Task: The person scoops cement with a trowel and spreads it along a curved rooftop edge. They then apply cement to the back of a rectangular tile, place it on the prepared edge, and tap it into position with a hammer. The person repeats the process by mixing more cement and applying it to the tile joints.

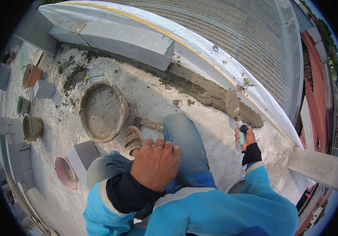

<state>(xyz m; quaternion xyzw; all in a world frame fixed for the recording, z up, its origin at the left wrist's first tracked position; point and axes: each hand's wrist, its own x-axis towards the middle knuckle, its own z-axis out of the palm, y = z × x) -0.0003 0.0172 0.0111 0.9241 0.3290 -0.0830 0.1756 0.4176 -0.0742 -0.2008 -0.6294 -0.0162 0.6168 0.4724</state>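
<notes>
My right hand [247,137] is wrapped round the pale green handle of a trowel [232,104]. The trowel's mortar-smeared blade touches a long bed of wet mortar [204,89] at the foot of the low white wall edge. A taut string runs along this bed. At its left end sits a row of grey blocks [127,41]. My left hand [156,163] is curled into a fist above my lap, by my bent knee; its palm side is hidden. Left of my knees stands a round tub of mortar [103,112]. A hammer [149,125] lies by my sandalled foot.
Several buckets [33,128] and a loose grey block [44,89] stand at the left. Another block [83,157] rests beside a pink bucket [66,173]. Corrugated roofing [232,35] extends beyond the wall. A concrete beam [318,167] juts in at the right.
</notes>
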